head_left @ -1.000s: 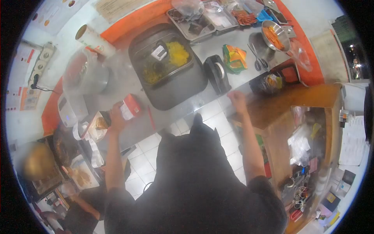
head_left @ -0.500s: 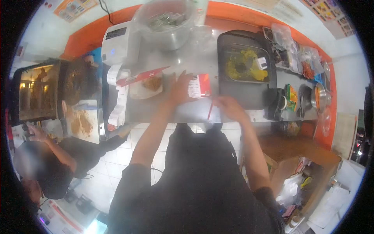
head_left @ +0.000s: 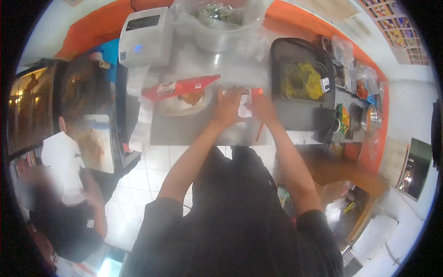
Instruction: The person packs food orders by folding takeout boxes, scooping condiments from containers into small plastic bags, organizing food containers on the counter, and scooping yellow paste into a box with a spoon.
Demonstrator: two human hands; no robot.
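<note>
Red-and-white box (head_left: 245,105) is set btwn both hands, on or just above the steel counter (head_left: 180,131) (clock taken from the box). Its 9 o'clock edge is covered by the left hand (head_left: 228,107), fingers approx. half extended; its 3 o'clock edge is met by the right hand (head_left: 264,108), fingers bent inward. Whether it's gripped or only touched can't be told: fingertips are blurred & partly hidden.

Step in hand, prob.: box steadied or worked at its edges w/ both hands. For the next move, even pressure from both sides would be called for, w/o the thin red stick (head_left: 260,132) at approx. 5 o'clock being knocked.

At 9–10 o'clock, browned food (head_left: 191,98) is fronted by nothing & backed by a raised red panel (head_left: 203,84); farther out at 10, a white printer (head_left: 144,48) is placed. At 3, yellow food (head_left: 311,83) is held in a dark tray (head_left: 297,113). At 8, well apart, a white sheet (head_left: 62,157) is held by a co-worker (head_left: 64,231).
</note>
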